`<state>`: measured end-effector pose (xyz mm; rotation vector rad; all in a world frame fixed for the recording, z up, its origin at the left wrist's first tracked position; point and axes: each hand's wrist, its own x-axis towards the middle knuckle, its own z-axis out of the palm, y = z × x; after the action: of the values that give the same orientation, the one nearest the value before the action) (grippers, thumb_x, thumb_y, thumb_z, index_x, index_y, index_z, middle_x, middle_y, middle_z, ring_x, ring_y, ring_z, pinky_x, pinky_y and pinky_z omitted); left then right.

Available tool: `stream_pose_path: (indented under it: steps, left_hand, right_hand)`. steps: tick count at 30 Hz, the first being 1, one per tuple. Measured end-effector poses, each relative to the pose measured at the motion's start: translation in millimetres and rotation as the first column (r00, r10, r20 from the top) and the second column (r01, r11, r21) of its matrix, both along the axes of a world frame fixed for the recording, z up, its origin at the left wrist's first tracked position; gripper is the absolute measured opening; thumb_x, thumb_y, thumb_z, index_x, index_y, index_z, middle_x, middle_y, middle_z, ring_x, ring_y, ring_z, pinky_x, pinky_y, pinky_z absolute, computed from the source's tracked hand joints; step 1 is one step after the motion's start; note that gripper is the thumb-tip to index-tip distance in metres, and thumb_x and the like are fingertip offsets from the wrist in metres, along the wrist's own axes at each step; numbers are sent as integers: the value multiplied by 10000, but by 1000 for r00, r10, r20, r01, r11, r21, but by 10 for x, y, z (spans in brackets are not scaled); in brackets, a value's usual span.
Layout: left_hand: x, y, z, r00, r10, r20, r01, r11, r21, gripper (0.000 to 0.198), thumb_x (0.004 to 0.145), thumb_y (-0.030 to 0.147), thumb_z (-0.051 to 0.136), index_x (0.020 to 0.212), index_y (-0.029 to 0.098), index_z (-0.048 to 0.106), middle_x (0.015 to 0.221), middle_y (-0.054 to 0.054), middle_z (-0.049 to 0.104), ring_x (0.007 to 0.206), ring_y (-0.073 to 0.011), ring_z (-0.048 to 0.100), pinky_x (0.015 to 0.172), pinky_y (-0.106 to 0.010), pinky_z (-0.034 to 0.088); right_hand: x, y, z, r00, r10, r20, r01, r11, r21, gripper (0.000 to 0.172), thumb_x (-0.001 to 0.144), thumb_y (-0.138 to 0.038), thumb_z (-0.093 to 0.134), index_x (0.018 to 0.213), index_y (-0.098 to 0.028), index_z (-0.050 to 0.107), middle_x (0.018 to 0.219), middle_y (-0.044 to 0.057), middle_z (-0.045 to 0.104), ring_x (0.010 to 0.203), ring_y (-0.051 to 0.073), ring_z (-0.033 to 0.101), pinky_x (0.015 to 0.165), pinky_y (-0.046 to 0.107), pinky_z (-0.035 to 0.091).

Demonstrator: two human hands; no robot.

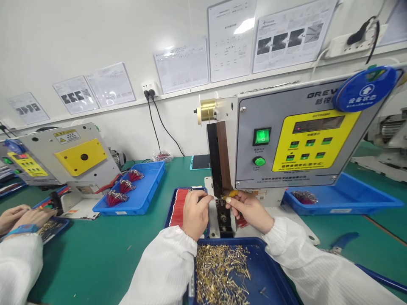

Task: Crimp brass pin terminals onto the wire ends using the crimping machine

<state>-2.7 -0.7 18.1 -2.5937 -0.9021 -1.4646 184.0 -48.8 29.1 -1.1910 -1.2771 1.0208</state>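
At the front of a grey machine (pixel 286 178), both hands meet over its small metal head (pixel 223 216). My left hand (pixel 196 212) pinches a thin piece, too small to make out, its fingertips pointing right. Close on the right, my right hand (pixel 248 207) has thumb and finger pressed together by the head, with something yellow at the index finger. Red wires (pixel 180 206) lie in a small tray behind my left hand. Below the hands, a blue tray (pixel 270 271) holds a heap of small gold-coloured metal pieces (pixel 221 271).
Blue bins with red wire bundles stand at left (pixel 140 203) and right (pixel 349 203). Blue-handled pliers (pixel 345 241) lie at the right. Another person's hands (pixel 30 218) work at a second machine (pixel 79 156) on the left. A black pad (pixel 201 162) lies behind.
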Motion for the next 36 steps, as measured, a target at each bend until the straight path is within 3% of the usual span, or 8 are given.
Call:
stream_pose_path:
  steps: [5, 9, 16, 36]
  left_hand:
    - [2, -15, 15, 1000, 29, 2, -29, 998, 49, 273, 898, 86, 450, 995, 226, 663, 903, -60, 593, 894, -177, 516, 795, -317, 439]
    - [9, -17, 16, 1000, 10, 15, -11, 998, 57, 184, 908, 125, 483, 959, 195, 646, 901, -57, 609, 895, -177, 511, 808, -325, 440]
    - [17, -6, -5, 1000, -19, -7, 20, 998, 66, 164, 902, 111, 493, 941, 186, 634, 887, -52, 602, 897, -178, 499, 802, -322, 439]
    - [13, 2, -5, 999, -44, -16, 45, 996, 72, 164, 906, 117, 487, 934, 186, 633, 888, -56, 598, 870, -173, 496, 774, -314, 445]
  right_hand:
    - [-15, 2, -17, 1000, -13, -22, 13, 1000, 4, 316, 747, -504, 618, 712, -204, 525, 558, -32, 580, 403, 85, 452, 422, 244, 409]
    - [-53, 7, -64, 995, -93, -29, 93, 995, 31, 323, 753, -511, 603, 710, -206, 506, 572, -25, 595, 385, 83, 438, 391, 235, 394]
    - [-93, -23, -69, 986, -160, 45, 160, 987, 4, 311, 775, -511, 567, 704, -213, 514, 439, -72, 474, 344, 97, 416, 335, 223, 359]
    - [-83, -11, -97, 988, -154, 28, 154, 988, -5, 297, 768, -500, 575, 709, -213, 526, 430, -79, 455, 339, 96, 414, 328, 214, 364]
